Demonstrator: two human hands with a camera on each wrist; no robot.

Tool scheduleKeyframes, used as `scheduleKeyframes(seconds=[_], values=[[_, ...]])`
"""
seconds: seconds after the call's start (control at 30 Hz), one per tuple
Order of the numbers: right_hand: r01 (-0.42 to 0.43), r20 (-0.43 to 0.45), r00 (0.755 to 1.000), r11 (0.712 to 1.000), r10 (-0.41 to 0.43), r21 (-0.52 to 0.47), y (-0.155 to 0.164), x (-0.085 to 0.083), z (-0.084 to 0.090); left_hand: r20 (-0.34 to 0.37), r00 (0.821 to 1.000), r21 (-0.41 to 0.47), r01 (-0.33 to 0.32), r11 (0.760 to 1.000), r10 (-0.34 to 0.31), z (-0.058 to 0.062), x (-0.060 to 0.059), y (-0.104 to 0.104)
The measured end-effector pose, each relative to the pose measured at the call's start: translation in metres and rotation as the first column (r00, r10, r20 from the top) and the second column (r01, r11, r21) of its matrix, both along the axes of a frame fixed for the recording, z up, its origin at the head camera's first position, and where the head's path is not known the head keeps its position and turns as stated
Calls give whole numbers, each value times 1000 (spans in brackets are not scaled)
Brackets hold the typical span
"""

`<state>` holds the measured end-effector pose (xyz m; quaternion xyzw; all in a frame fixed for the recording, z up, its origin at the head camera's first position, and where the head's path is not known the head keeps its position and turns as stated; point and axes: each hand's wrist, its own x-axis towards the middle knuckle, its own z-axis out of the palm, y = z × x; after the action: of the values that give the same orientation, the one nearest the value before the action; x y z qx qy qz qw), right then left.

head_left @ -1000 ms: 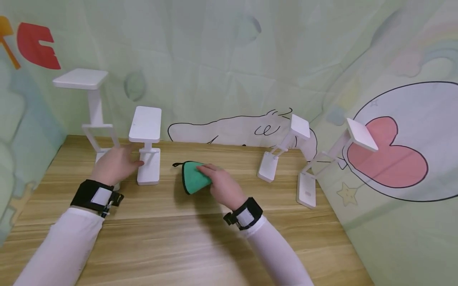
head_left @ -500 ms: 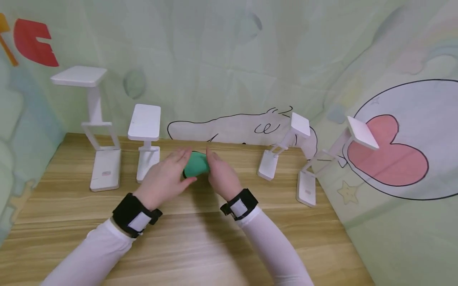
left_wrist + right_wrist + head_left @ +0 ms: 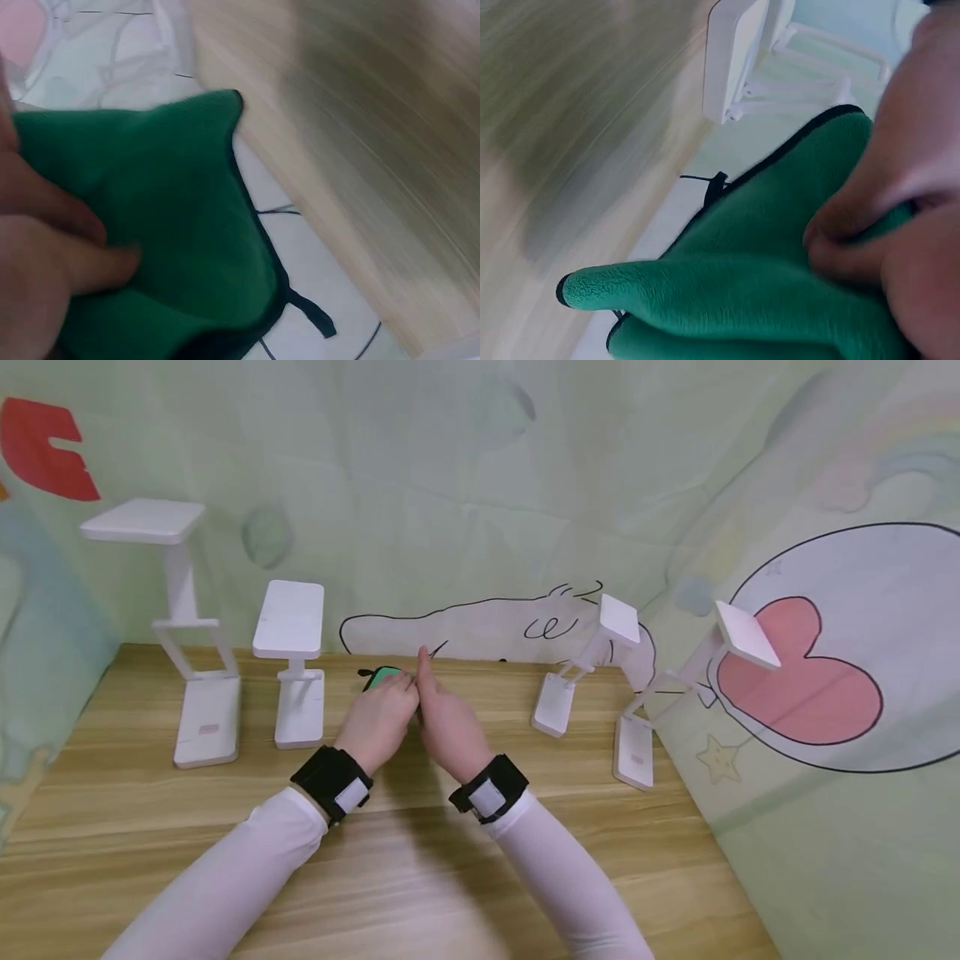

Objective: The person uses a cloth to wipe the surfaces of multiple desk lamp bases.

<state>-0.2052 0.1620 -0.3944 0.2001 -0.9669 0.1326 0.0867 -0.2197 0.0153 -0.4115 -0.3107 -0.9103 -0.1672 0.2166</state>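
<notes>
And there's the green cloth (image 3: 757,214), just above the centre of the head view and mostly covered by your hands, with one dark-edged corner peeking out. You have it pinched on both sides: your left hand (image 3: 380,718) nips it between thumb and finger, and your right hand (image 3: 453,731) does the same, the two of them nearly together. So the grip looks done, both sides secured! The right wrist view shows the cloth bent into loose layers, its black loop (image 3: 313,313) hanging free in the left wrist view; any neat shaping looks unfinished, I'd judge, and it isn't laid flat. Whether it touches the wooden table (image 3: 360,877), you can't tell from here. Outward now: two white lamps stand at the frame's left, a tall one (image 3: 207,720) and a shorter one (image 3: 300,710), and two more at the right, a small one (image 3: 553,703) and a leaning one (image 3: 633,752), all apart from your hands.
</notes>
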Motion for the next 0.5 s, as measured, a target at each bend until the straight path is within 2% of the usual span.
scheduleKeyframes(seconds=[0.07,0.13,0.2,0.27,0.37,0.43,0.5], values=[[-55,87,994,995,61,-78,10,0,0,-2,1000,7,12,1000,-12,-1,-2,-3],[-97,186,974,980,129,-173,26,-1,0,5,1000,19,21,1000,-21,-1,-4,-6],[-111,266,947,961,179,-253,49,-2,0,15,1000,40,25,999,-26,1,-5,-9],[-108,298,935,953,194,-284,77,-4,-1,26,999,56,29,998,-31,2,-7,-11],[-26,270,957,957,108,-290,123,-9,-11,46,998,80,29,996,-33,5,-7,-14],[92,239,971,952,-21,-292,153,-15,-19,57,998,86,24,996,-29,6,-7,-15],[253,230,955,918,-187,-306,182,-21,-28,63,998,87,17,996,-22,5,-6,-16]])
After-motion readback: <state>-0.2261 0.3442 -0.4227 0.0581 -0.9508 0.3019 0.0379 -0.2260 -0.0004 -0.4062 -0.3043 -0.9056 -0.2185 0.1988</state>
